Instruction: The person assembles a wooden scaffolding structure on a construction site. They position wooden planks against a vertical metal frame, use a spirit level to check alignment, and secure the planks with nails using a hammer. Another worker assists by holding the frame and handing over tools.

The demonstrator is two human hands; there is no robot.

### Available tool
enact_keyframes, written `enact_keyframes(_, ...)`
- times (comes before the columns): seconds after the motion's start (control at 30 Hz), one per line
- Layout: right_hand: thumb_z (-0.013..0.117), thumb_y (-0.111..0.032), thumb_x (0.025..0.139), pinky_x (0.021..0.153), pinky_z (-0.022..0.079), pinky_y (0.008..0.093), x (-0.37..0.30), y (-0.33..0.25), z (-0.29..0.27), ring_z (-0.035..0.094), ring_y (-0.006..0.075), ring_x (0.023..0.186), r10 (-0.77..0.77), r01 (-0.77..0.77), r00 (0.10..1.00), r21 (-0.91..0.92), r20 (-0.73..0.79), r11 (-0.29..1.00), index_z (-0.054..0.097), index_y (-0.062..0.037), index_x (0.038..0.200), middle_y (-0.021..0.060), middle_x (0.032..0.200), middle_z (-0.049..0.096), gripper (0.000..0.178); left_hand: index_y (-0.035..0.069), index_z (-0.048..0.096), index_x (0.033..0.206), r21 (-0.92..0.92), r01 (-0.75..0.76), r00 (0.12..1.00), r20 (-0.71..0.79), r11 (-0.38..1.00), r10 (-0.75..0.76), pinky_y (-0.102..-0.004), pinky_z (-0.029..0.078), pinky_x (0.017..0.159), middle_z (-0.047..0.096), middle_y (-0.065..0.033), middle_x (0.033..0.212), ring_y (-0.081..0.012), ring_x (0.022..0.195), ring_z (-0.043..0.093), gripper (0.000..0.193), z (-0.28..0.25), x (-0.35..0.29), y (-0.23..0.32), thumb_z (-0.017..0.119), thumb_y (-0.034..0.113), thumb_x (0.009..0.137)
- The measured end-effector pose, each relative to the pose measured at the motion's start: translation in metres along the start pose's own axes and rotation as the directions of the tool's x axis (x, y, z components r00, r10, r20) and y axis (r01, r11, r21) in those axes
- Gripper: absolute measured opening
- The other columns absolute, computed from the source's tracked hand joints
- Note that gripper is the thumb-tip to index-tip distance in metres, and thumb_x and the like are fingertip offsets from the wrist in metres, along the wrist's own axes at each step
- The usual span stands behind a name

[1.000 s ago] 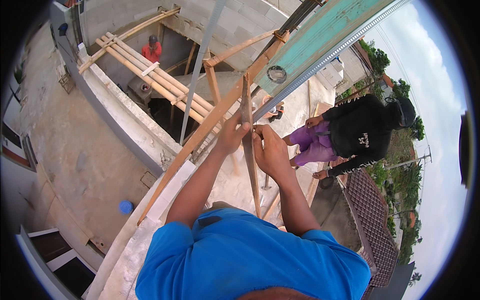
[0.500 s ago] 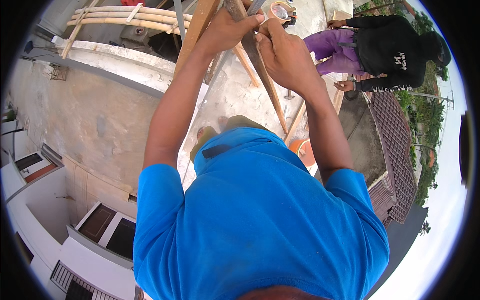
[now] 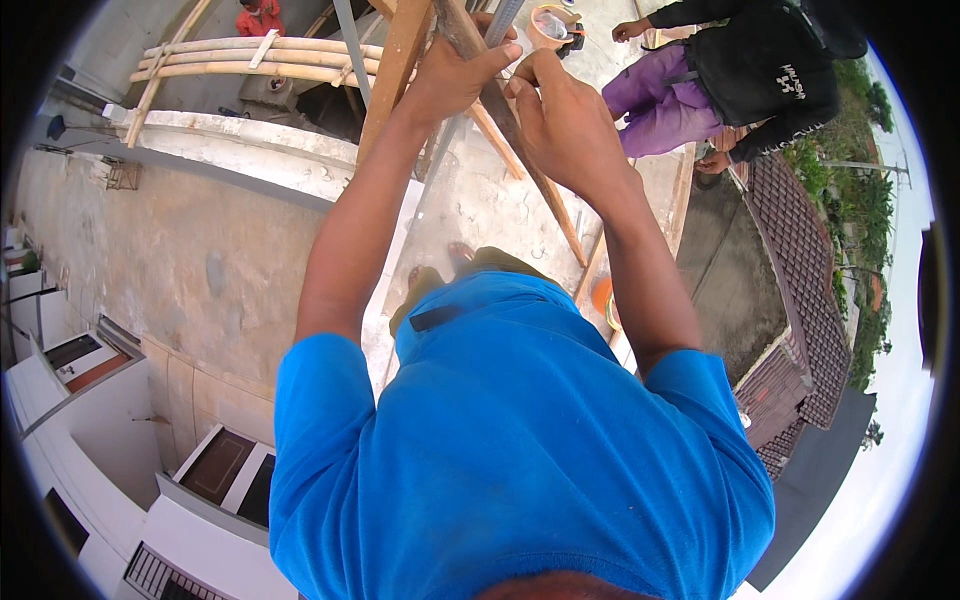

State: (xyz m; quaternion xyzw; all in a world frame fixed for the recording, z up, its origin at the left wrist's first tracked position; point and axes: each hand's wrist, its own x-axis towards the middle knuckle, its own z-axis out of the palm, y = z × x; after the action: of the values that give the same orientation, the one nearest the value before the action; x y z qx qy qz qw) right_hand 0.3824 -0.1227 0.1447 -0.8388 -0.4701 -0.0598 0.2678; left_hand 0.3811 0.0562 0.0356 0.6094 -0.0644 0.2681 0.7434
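Observation:
My left hand [image 3: 452, 78] is closed round a weathered wooden strip [image 3: 524, 150], its fingers passing behind the wood and its thumb pointing right. The strip slants from the top of the view down toward the right. Close beside the strip, my right hand [image 3: 572, 122] is pinched, thumb against bent forefinger; whatever is between them is too small to make out. A ribbed grey metal bar [image 3: 505, 20] crosses behind my left fingertips. Left of that hand stands a thicker brown wooden beam [image 3: 400, 60], near my wrist.
Bamboo poles [image 3: 270, 68] lie above a white wall ledge [image 3: 230, 135] on the left. A co-worker in a black top [image 3: 750, 80] stands at the right; another person in red [image 3: 260, 18] is far left. A bucket [image 3: 549, 28] stands ahead, an orange one [image 3: 603, 296] by my right forearm.
My hands stay at the wooden strip, the right one slightly lower. The co-worker on the right has shifted forward, arms moved. The person in red shows more at the upper left.

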Motion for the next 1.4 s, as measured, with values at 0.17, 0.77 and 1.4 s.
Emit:
enact_keyframes(0.17, 0.056, -0.013, 0.1, 0.069, 0.053, 0.0575, -0.005, -0.017, -0.008, 0.07, 0.0461, 0.079, 0.113, -0.112, 0.993, -0.048, 0.021, 0.993, 0.055, -0.0044, 0.113, 0.0235, 0.088, 0.073, 0.016, 0.005, 0.065, 0.118, -0.034, 0.041, 0.999, 0.024, 0.999, -0.04, -0.0241, 0.052, 0.084, 0.065, 0.0012, 0.106, -0.0058, 0.097, 0.062, 0.026, 0.002, -0.002, 0.006, 0.077, 0.017, 0.098)
enact_keyframes(0.77, 0.061, -0.029, 0.101, 0.081, 0.055, 0.0542, 0.013, -0.028, -0.002, 0.072, 0.0454, 0.092, 0.199, -0.2, 0.977, 0.004, 0.07, 0.98, 0.059, -0.0044, 0.112, 0.025, 0.096, 0.073, 0.027, 0.003, 0.064, 0.115, -0.151, 0.066, 0.996, -0.047, 0.986, -0.074, -0.0286, 0.054, 0.082, 0.067, -0.0026, 0.102, -0.0108, 0.094, 0.064, 0.029, -0.007, 0.006, 0.007, 0.079, 0.016, 0.094)
enact_keyframes(1.4, 0.059, -0.034, 0.102, 0.084, 0.056, 0.0494, 0.022, 0.002, 0.003, 0.073, 0.0412, 0.094, 0.153, -0.151, 0.988, -0.038, 0.034, 0.988, 0.073, -0.0045, 0.112, 0.0224, 0.098, 0.075, 0.034, 0.0, 0.065, 0.115, -0.108, 0.059, 0.997, -0.051, 0.992, -0.065, -0.0318, 0.055, 0.083, 0.068, -0.0062, 0.103, -0.0146, 0.094, 0.066, 0.034, -0.005, 0.02, -0.014, 0.08, 0.019, 0.091)
